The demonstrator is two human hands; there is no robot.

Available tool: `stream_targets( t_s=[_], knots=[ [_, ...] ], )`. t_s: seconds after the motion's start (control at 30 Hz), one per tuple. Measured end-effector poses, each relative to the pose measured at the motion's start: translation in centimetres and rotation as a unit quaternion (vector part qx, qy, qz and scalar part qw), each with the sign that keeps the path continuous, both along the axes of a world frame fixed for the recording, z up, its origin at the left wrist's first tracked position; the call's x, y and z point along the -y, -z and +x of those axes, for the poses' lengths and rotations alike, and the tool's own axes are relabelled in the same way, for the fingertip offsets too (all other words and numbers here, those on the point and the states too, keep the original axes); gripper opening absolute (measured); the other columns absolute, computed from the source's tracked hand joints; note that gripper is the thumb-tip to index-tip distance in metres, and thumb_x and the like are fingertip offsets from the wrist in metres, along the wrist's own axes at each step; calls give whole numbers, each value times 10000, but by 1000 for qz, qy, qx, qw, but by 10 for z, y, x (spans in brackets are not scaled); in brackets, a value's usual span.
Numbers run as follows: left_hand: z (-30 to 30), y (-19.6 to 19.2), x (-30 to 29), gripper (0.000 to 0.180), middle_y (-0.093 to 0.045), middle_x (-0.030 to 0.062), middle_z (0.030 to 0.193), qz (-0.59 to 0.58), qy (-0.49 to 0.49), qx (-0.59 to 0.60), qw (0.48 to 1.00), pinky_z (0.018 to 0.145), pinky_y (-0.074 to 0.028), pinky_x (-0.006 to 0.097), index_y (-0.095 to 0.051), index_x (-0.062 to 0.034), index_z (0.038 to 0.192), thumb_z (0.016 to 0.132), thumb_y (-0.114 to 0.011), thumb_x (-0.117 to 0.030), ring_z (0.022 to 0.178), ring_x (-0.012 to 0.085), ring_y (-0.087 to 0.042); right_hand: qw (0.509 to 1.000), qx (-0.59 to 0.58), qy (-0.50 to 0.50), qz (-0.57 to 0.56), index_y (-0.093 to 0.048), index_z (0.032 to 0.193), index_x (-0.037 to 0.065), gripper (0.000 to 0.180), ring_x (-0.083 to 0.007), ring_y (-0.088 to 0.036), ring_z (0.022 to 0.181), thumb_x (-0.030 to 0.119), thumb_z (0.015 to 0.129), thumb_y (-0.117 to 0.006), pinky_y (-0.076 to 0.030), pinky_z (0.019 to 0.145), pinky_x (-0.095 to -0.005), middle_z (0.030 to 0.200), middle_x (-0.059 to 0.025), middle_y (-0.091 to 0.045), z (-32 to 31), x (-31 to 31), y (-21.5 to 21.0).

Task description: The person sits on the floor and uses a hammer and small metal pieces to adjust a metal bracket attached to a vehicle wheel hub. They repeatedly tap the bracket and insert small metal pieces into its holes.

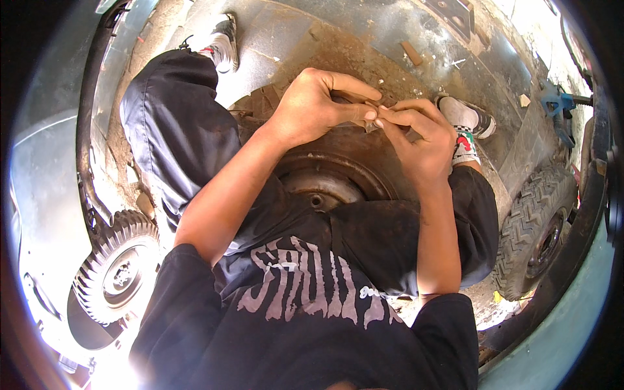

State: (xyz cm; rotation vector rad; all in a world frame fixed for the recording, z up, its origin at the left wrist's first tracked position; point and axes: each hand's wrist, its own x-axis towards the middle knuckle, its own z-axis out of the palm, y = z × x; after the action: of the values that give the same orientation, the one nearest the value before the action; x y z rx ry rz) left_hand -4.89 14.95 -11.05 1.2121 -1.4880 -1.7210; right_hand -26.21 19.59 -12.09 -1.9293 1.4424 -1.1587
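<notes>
— Two hands at work, both the person's own. State them.

— Left hand (312, 107) and right hand (416, 140) meet fingertip to fingertip above the lap. Both are pinched closed on a small flat piece (369, 123), tan to grey, caught between thumbs and forefingers. What the piece is cannot be told; it is mostly hidden by the fingers.

— Why held so?

— Judged only: a two-sided fingertip pinch suits a thin thing being bent, torn or worked at its edge. The piece is raised clear of everything below, close under the eyes.

— What lies under it?

— A rusted steel wheel rim (325, 188), lying flat, partly covered by the person's dark trousers. The person appears seated over it, knees apart, with a white sneaker (224, 42) at upper left and another at right.

— Surface and surroundings?

— Bare, dusty metal flooring (286, 32), stained with rust, with scraps scattered on it. A knobbly tyre on its wheel (536, 227) stands near at right. A ribbed pale wheel (120, 273) lies at lower left. A blue tool (556, 101) rests at upper right. Strong daylight glares in from the edges.
</notes>
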Motion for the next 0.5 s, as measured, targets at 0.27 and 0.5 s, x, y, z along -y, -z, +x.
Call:
stream_targets(
  t_s=[0.27,0.5],
  knots=[
    [0,3,1,379,-766,133,1167,-57,27,-65,996,962,-603,313,-729,36,1231,861,-789,96,1062,176,-731,956,227,-29,185,-766,983,-16,162,-167,-739,968,-43,840,-837,-599,872,-304,1030,-114,-777,-4,-2,9],
    [-2,1,-2,403,-765,156,1156,-26,-12,-86,996,961,-609,315,-708,26,1235,849,-802,95,1057,184,-736,958,237,9,163,-733,1014,-36,209,-165,-751,936,-78,834,-829,-618,849,-281,1021,-119,-762,2,-6,11]
  ],
)
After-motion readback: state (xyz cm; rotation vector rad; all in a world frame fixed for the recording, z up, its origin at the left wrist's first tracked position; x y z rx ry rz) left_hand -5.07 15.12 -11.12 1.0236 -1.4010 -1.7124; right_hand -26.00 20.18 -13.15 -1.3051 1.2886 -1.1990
